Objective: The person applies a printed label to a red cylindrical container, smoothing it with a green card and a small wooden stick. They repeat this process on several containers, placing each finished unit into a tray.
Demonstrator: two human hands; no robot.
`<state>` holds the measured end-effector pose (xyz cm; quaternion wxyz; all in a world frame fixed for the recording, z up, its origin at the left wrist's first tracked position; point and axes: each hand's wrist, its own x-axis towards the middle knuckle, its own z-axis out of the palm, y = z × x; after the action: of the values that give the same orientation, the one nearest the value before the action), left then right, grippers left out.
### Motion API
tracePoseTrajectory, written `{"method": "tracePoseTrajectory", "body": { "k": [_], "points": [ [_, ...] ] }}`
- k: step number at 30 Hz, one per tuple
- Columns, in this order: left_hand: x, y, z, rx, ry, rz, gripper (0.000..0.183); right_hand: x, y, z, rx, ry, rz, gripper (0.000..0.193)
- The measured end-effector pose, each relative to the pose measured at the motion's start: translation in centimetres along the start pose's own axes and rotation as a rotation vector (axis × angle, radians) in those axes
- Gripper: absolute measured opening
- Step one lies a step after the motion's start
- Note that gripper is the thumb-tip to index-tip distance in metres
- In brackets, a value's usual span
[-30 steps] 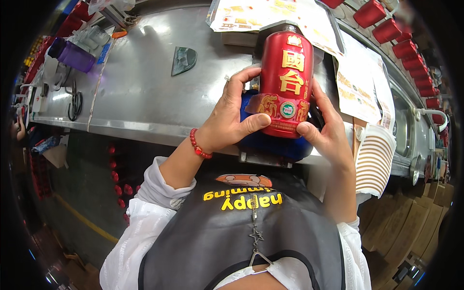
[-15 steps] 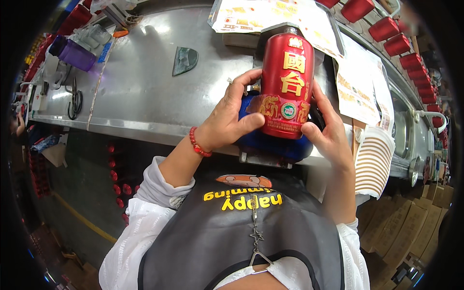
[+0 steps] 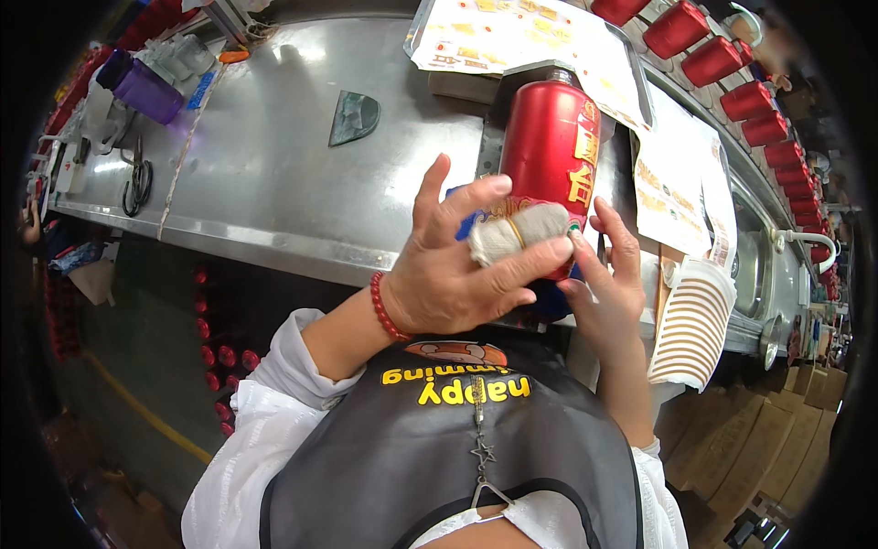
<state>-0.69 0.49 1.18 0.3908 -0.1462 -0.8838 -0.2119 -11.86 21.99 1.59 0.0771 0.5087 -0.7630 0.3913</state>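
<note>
A red bottle (image 3: 546, 137) with gold lettering lies tilted on a blue support, its neck pointing away from me. A label band wraps its lower part, mostly hidden behind my fingers. My left hand (image 3: 448, 265) lies over this lower part with its fingers spread. One of its fingers wears a whitish cloth wrap (image 3: 521, 231) held by a yellow band, which rests against the label. My right hand (image 3: 608, 288) grips the bottle's lower right side, thumb and fingers curved at its edge. The blue support (image 3: 551, 302) shows only in small parts beneath the hands.
Label sheets (image 3: 521, 37) lie beyond the bottle, more at its right. A stack of striped paper (image 3: 692, 325) hangs at the counter's right edge. On the metal counter (image 3: 265, 156) are a green scraper-like plate (image 3: 354, 117), scissors (image 3: 137, 183) and a purple bottle (image 3: 142, 89). Red bottles (image 3: 713, 60) line the far right.
The bottle has turned, so its gold lettering now faces right. My left hand has come from its left side across its front, bringing the cloth-wrapped finger into sight. My right hand has shifted lower.
</note>
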Motion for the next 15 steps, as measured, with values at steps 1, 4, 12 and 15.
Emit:
{"method": "tracePoseTrajectory", "body": {
  "k": [1,4,12,15],
  "points": [
    [-0.2,0.5,0.2,0.072,-0.065,-0.004,0.048,0.0,0.2,0.1,-0.042,0.000,-0.030,0.046],
    [-1.1,0.8,1.0,0.138,-0.113,-0.201,0.052,0.0,0.1,0.1,-0.081,-0.004,-0.040,0.041],
    [-3.3,1.2,1.8,0.078,-0.144,-0.439,0.072,-0.2,0.1,0.4,0.014,-0.012,0.020,0.058],
    [-3.5,2.0,1.4,0.087,-0.055,-0.474,0.073,-0.4,0.1,0.5,0.022,-0.008,0.021,0.056]
  ]
}}
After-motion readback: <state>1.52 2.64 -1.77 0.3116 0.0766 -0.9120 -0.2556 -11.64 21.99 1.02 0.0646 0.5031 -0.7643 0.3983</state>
